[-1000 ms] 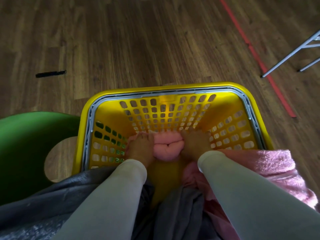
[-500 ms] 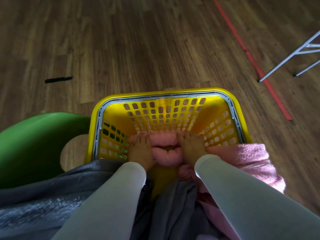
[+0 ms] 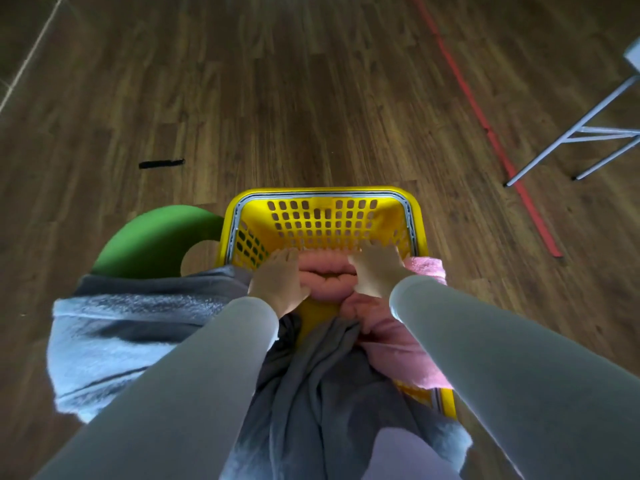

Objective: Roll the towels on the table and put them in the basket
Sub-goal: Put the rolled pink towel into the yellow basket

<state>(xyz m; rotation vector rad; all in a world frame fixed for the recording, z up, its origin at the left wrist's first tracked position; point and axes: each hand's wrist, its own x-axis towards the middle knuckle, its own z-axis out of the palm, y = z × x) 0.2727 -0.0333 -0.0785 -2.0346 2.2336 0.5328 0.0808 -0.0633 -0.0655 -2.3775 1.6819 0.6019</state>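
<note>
Inside the yellow basket, the left hand and right hand grip the 2 ends of a rolled pink towel. A grey towel drapes over the basket's near-left rim, a loose pink towel over its right rim. A green seat stands beside its left wall.

Basket near half under grey towel, pink roll ends seemingly covered, chair cropped at right
</note>
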